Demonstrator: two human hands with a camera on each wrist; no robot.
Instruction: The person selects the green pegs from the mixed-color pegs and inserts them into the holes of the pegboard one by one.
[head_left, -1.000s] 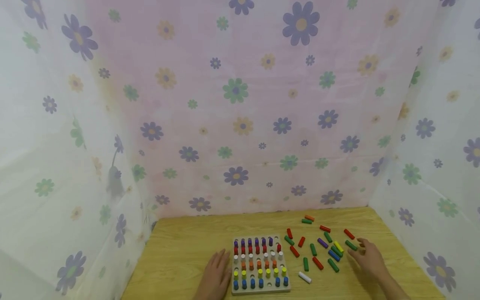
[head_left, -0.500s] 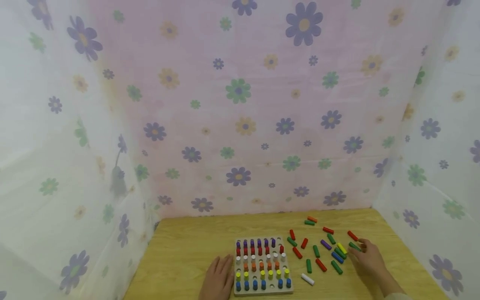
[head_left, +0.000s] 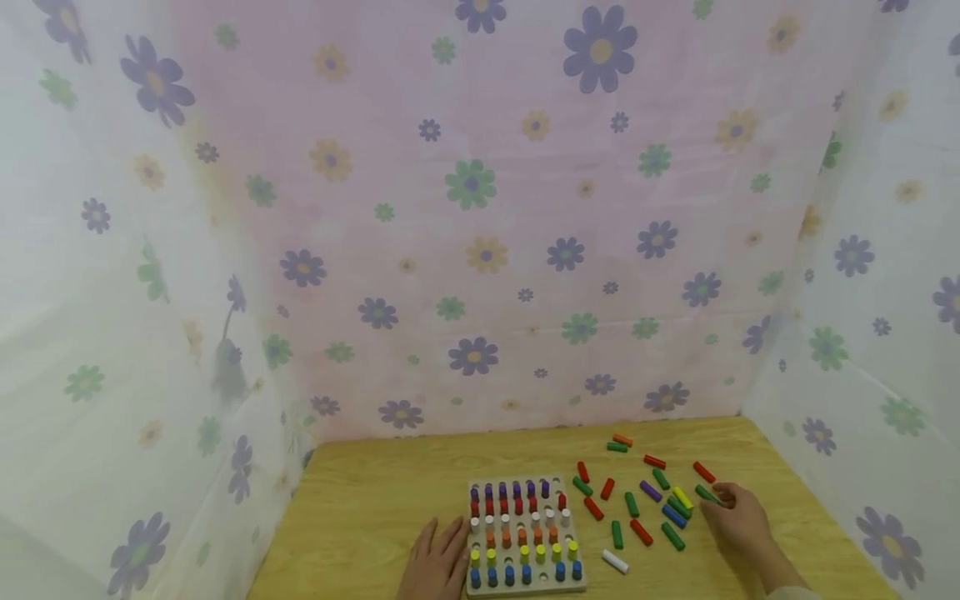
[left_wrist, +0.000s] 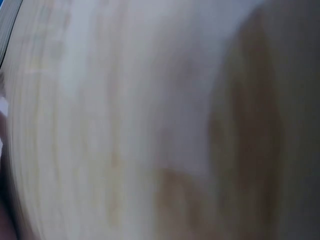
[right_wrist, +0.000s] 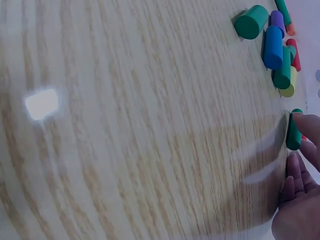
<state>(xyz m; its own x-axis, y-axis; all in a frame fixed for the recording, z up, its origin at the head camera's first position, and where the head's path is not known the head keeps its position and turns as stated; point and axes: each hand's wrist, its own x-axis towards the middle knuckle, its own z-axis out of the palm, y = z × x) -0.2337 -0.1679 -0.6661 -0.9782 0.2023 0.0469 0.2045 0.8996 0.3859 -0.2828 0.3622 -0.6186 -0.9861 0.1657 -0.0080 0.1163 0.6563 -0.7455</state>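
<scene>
My right hand is at the right side of the table, thumb and finger pinching a green cylindrical peg. In the right wrist view, the thumb covers part of this green peg, and the other fingers are curled below it. My left hand lies palm down along the left edge of a pale pegboard, fingers extended. Upright pegs fill rows of purple, red, white, orange, yellow and blue, with some holes bare. The left wrist view is blurred and shows mostly wood grain.
Loose pegs lie scattered between the board and my right hand, among them a white peg, a blue peg, a yellow peg and a purple peg. A flower-patterned curtain encloses the wooden table behind and at both sides.
My right hand has closed in on the green peg, its thumb and finger drawing together at the near end. The left hand stays beside the board. The head view shifts slightly.
</scene>
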